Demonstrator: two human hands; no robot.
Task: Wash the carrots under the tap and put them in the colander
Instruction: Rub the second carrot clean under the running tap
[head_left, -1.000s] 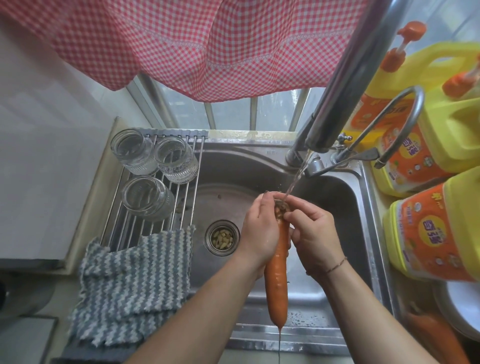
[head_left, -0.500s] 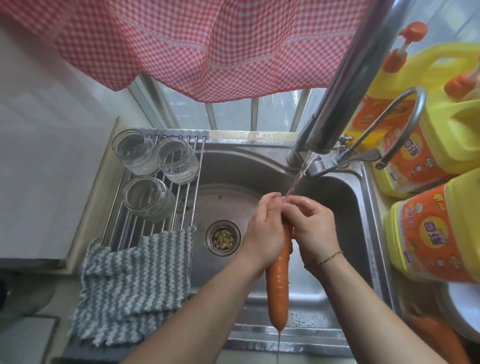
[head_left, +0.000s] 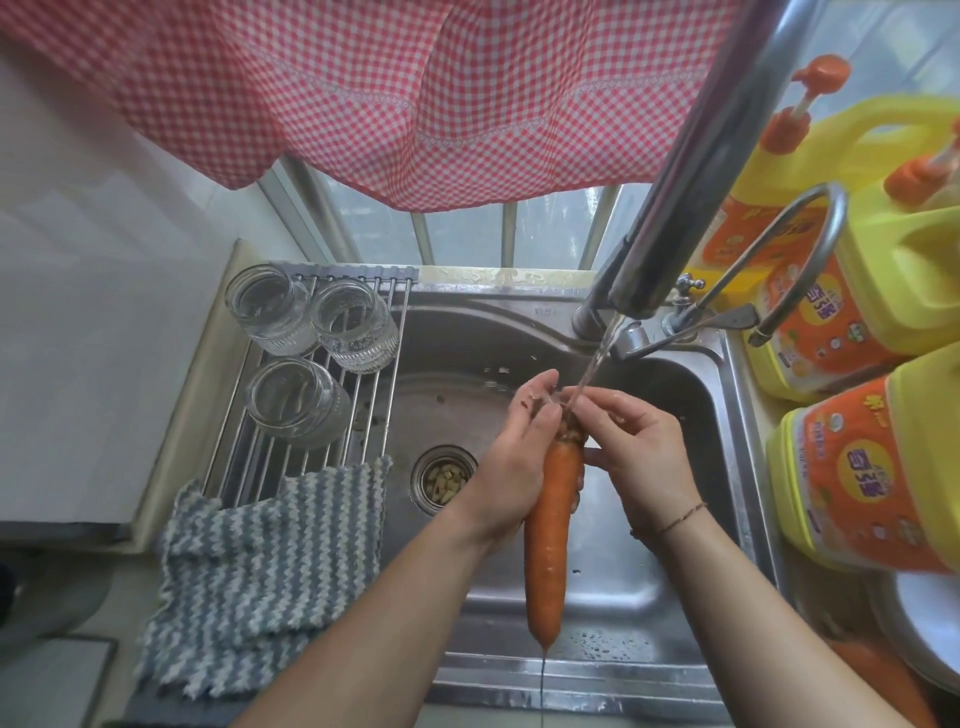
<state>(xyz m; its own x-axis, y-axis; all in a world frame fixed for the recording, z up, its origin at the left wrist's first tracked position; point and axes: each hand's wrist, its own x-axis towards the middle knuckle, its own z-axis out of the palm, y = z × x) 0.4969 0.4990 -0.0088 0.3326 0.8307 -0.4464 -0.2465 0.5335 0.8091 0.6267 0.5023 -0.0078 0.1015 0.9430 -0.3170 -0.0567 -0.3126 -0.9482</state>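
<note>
1. Over the sink (head_left: 675, 587), both forearms reaching in from the near edge, hands meeting at the top end of a carrot (head_left: 549, 540).
2. Left hand (head_left: 519, 457) raised along the carrot's left side, back toward the camera, fingers nearly straight and pointing up past the crown, fingertips in the water; carrot apparently cradled against the palm, far side of the grip hidden.
3. Right hand (head_left: 639, 447) bent at the wrist, fingers curled inward, thumb and fingertips pinching the carrot's crown from the right; thin bracelet (head_left: 675, 519) on the wrist.
4. Carrot held nearly upright above the basin, thick end up under the stream, tip pointing at the near rim, water trailing off the tip.
5. Tap (head_left: 675, 182) slanting in from upper right, thin stream landing on the crown between the two hands.
6. Left of the basin, rack (head_left: 374, 410) with three upturned jars (head_left: 296, 400) and a striped cloth (head_left: 260, 561).
7. Right of the sink, yellow jugs (head_left: 872, 467); another orange shape at lower right, too blurred to identify.
</note>
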